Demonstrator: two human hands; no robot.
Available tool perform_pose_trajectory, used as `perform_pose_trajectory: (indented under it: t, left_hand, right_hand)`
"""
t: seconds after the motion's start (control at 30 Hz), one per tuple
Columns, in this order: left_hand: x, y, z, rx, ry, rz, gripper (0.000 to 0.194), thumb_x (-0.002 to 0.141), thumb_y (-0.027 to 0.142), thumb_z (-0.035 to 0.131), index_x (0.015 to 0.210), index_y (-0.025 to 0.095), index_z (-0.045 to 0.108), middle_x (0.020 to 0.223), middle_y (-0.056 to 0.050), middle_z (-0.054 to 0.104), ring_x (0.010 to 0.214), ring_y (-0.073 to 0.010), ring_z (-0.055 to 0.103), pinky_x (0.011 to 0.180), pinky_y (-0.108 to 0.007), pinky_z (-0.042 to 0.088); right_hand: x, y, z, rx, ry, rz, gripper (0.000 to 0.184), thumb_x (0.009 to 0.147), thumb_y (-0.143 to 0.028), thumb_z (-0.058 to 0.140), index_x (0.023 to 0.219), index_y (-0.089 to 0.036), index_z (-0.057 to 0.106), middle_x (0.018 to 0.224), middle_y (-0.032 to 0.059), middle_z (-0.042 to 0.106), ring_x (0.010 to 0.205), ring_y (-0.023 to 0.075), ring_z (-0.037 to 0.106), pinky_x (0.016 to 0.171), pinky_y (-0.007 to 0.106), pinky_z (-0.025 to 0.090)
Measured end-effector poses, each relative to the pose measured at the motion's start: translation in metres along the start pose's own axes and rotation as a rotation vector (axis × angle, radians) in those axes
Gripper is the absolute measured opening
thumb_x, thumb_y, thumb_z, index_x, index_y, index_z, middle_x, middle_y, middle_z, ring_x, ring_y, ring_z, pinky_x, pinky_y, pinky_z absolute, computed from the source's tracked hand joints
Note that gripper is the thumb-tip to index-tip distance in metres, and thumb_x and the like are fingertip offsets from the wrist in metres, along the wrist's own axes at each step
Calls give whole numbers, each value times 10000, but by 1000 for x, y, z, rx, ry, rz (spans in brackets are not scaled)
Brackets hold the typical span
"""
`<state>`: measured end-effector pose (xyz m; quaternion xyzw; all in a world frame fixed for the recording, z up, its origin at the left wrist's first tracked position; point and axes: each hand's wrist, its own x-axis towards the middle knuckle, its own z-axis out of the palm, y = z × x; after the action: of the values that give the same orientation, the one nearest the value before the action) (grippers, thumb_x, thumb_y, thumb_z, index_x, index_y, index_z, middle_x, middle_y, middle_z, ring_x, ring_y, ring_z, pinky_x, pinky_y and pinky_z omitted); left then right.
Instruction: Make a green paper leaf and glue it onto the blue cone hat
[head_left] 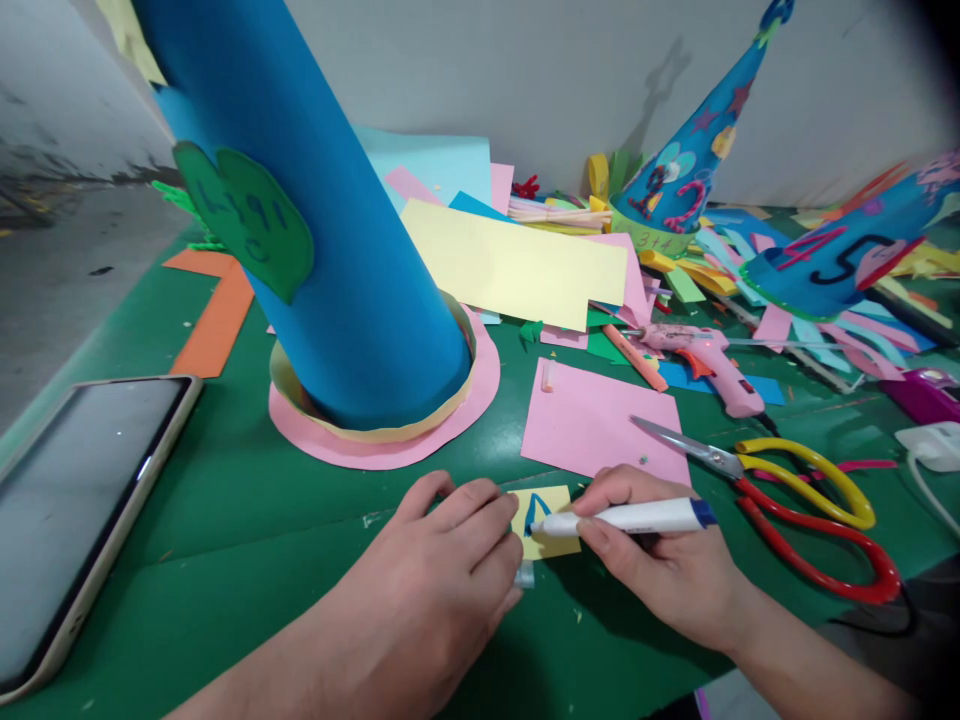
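My right hand (652, 560) grips a white marker (645, 516) with a blue end cap. The marker's tip touches a small yellow paper piece (559, 545), which bears a blue pointed outline. Over that piece's left edge, my left hand (450, 560) curls its fingers and holds it; the fingertips are partly hidden. Just beyond my left hand, a tall blue paper cone hat (375, 250) stands in a yellow band with a pink brim (487, 370). A green cloud-shaped patch (247, 220) with writing is on the cone.
Scissors (727, 462) with yellow and red handles lie at right, touching a pink sheet (600, 415). Behind are a pink glue gun (709, 360), a pale yellow sheet (517, 260) and two decorated cone hats (675, 170). A phone (82, 500) is at left, near orange strips (217, 320).
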<state>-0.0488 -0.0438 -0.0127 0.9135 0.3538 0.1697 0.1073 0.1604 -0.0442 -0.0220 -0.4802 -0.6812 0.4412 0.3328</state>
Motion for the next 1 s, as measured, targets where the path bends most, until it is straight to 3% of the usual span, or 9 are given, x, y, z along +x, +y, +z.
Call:
perform_pose_trajectory:
  t: [0.17,0.4,1.0]
  left_hand:
    - [0,0,0,15,3,11,228,893,256,396,914,218,620,1045,-31,647,993,-196,527,853,-359,337]
    - [0,-3,6,25,54,37,196,878,265,433,892,216,623,1011,-17,664,961,-194,546,832,-356,332]
    - [0,-7,8,51,64,98,167,867,255,451,877,196,607,1023,-26,651,948,-198,538,807,-354,316]
  right_hand:
    - [-1,0,-2,-6,-41,3,97,821,-243,539,807,-182,614,596,-4,577,441,81,447,380,188,339]
    - [-2,-1,-1,26,104,50,54,823,-243,546,818,-201,580,568,-26,545,460,84,436,398,183,332]
    - [-1,0,0,-18,51,18,33,828,-224,551,839,-213,579,588,-37,541,470,71,428,408,164,330]
